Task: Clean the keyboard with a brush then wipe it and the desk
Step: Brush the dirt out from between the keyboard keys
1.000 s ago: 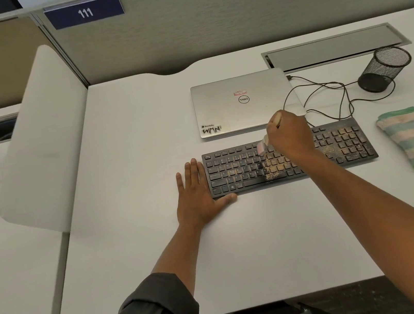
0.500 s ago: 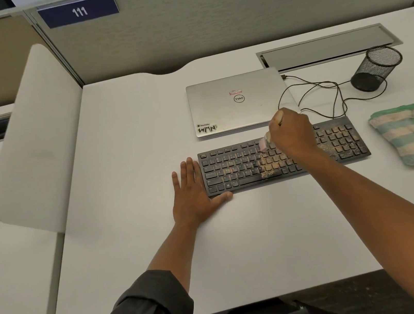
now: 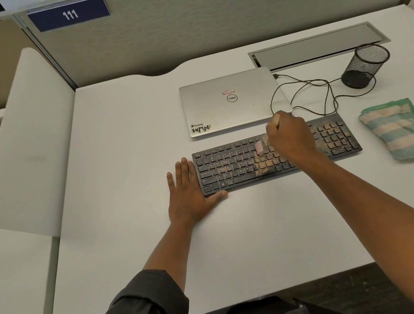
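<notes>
My left hand (image 3: 189, 195) lies flat and empty on the desk (image 3: 124, 153), bracing the keyboard (image 3: 229, 167) end; beyond, right hand (image 3: 289, 138) fisted round the brush (image 3: 260, 147) over gritty mid-keys; cloth (image 3: 399, 129) waits rightward.

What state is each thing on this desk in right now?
keyboard: flat, crumbs on middle and right keys
brush: gripped, bristles on keys
right hand: closed on brush
left hand: flat, bracing keyboard
laptop: closed
cloth: folded, unused
mesh cup: tipped over
</notes>
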The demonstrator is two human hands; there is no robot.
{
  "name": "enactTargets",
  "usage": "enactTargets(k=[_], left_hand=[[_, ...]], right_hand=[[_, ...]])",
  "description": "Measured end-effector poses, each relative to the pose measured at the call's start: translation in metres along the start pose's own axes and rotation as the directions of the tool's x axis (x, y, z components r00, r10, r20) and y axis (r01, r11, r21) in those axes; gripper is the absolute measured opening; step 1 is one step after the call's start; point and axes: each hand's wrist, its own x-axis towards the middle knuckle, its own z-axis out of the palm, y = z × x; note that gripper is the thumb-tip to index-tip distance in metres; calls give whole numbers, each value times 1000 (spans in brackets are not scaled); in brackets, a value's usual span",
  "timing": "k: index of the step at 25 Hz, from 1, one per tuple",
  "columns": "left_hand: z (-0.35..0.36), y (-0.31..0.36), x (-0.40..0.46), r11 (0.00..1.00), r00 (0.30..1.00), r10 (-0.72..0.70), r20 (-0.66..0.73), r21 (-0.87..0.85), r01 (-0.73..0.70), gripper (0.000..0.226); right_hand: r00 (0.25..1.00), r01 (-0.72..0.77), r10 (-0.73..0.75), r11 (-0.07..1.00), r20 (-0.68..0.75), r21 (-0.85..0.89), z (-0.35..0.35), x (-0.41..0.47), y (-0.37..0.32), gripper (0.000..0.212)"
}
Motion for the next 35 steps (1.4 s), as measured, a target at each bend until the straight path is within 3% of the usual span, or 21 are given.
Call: enactTargets(k=[4, 10, 16, 22, 26, 28, 32, 35], left_hand=[[1, 0, 0, 1000, 1000, 0, 0, 6, 1, 132], [1, 0, 0, 1000, 1000, 2, 0, 4, -2, 132], [2, -1, 1, 1000, 1000, 3, 4, 7, -3, 133], [2, -1, 0, 1000, 1000, 8, 3, 6, -8, 133], [1, 0, 0, 1000, 1000, 3, 6, 0, -3, 133], [1, 0, 0, 1000, 1000, 3, 9, 1, -3, 133], [1, -1, 0, 1000, 1000, 6, 7, 6, -6, 133], [1, -1, 0, 1000, 1000, 5, 7, 5, -5, 133]], right_hand=[[992, 24, -44, 986, 121, 163, 5, -7, 3, 17], [1000, 11, -10, 999, -24, 49, -2, -12, 10, 17], [997, -24, 8, 976, 74, 219, 5, -17, 8, 15], [995, -65, 71, 994, -72, 90, -5, -15, 14, 13], [995, -89, 70, 956, 77, 279, -2, -21, 5, 13], [990, -100, 72, 963, 121, 248, 2, -25, 8, 14], [997, -72, 73, 989, -5, 132, -5, -28, 18, 16], [996, -85, 89, 981, -17, 175, -10, -30, 21, 15]])
